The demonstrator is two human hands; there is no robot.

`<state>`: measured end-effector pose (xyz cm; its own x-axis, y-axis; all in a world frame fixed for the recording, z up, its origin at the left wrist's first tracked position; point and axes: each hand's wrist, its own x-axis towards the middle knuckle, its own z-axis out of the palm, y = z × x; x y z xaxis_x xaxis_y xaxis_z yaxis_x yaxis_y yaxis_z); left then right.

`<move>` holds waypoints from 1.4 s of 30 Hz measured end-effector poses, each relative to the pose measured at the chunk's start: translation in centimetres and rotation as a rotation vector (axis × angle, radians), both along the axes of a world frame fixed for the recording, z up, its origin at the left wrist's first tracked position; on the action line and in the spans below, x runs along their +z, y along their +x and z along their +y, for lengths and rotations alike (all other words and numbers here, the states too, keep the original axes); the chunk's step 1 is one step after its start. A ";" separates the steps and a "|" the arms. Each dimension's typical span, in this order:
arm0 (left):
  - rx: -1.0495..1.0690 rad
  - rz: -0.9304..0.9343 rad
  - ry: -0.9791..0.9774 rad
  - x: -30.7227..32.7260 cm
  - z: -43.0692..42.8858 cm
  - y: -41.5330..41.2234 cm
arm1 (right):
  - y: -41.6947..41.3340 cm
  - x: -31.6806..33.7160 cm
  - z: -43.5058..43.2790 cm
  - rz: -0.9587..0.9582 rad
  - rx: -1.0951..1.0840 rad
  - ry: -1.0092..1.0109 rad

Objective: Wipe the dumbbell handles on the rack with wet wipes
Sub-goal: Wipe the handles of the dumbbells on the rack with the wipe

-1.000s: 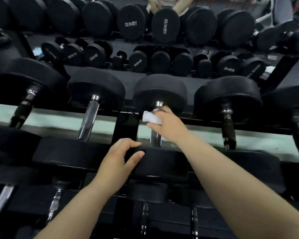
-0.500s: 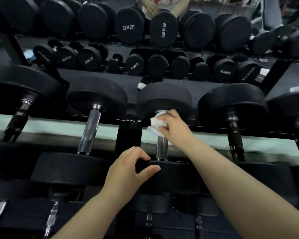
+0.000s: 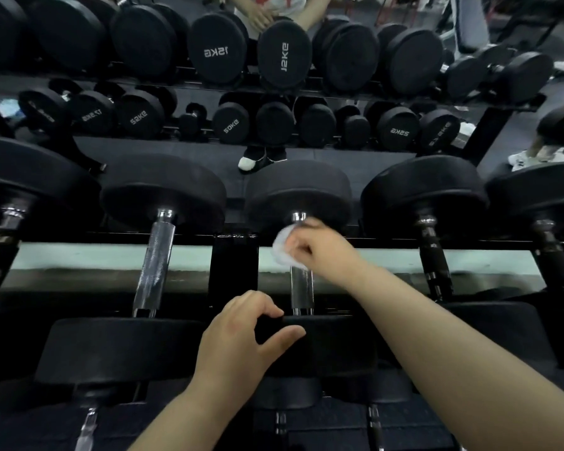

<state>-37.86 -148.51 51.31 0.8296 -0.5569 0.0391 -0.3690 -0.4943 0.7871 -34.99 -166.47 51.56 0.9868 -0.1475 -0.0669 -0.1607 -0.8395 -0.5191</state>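
A black dumbbell with a chrome handle (image 3: 302, 288) lies on the top rack rail, near the middle of the view. My right hand (image 3: 326, 252) grips a white wet wipe (image 3: 282, 247) wrapped around the far end of that handle, just below the far weight head (image 3: 298, 190). My left hand (image 3: 241, 340) holds the edge of the same dumbbell's near weight head (image 3: 326, 343), fingers curled over its top and thumb against its side. The wipe is blurred.
More dumbbells lie to both sides: a chrome-handled one (image 3: 155, 265) on the left, a black-gripped one (image 3: 433, 258) on the right. A mirror behind the rack reflects rows of dumbbells (image 3: 282, 56) and a person's hands and shoes. Lower racks hold further dumbbells.
My right hand has kept the wipe at the far end of the handle and turned around it. The left hand has stayed on the near weight head. The camera has tilted a little.
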 end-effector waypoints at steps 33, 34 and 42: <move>0.012 -0.018 0.036 0.3 -0.1 -0.5 | -0.1 0.3 -0.4 -0.033 -0.053 0.010; 0.016 -0.012 0.036 0.3 -0.2 -0.5 | -0.2 0.3 -0.4 -0.041 -0.063 0.008; 0.040 0.009 0.046 0.1 -0.2 -0.7 | -2.3 -0.2 -0.9 0.035 0.144 0.061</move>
